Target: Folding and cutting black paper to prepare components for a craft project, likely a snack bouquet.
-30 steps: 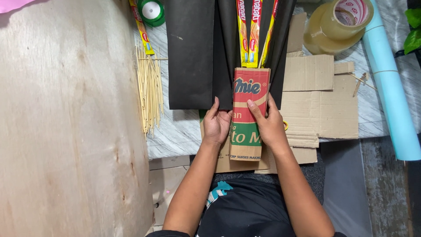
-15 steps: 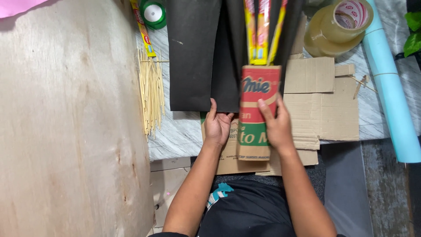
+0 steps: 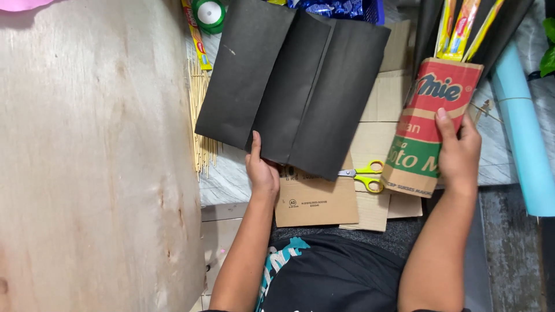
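Where paper (image 3: 289,86) lies, scissors (image 3: 365,175) beneath.

The scene is evenly and softly lit; only faint shadows are cast, no glare is seen, and focus is kept sharp throughout.
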